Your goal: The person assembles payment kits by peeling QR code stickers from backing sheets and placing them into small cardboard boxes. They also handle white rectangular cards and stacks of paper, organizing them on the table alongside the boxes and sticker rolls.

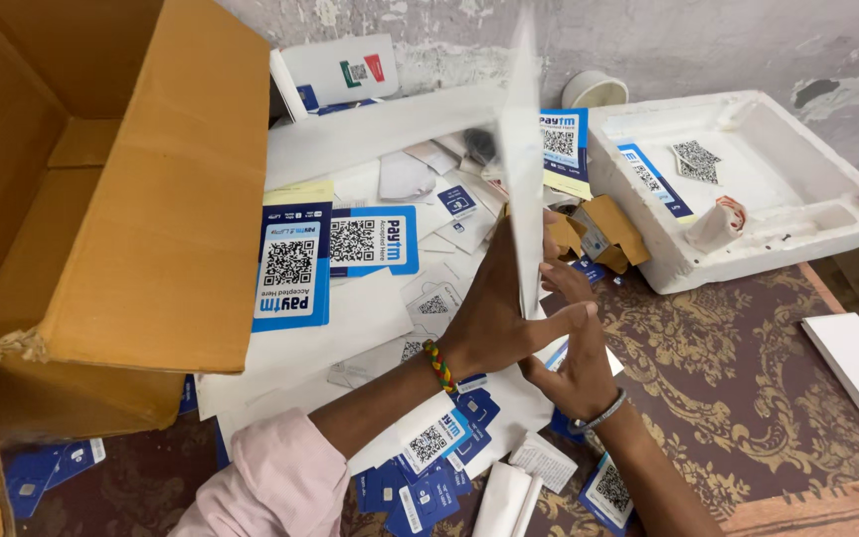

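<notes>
An open cardboard box (101, 199) fills the left of the view, lying on its side on a patterned brown floor covering (748, 398). At upper right sits a white foam tray (748, 249) with printed cards inside it. Between box and tray, blue-and-white code stickers (292, 267) and white backing sheets lie scattered in a loose pile. A thin white sheet (524, 159) stands upright, seen edge-on, rising from the hands towards the top of the view. The left hand (499, 318), with a beaded band at the wrist, lies flat against the left face of the sheet with fingers extended upwards. The right hand (579, 363), with a metal bracelet, grips the sheet's lower edge from the right side, its fingers curled. Both hands touch the sheet directly above the sticker pile
</notes>
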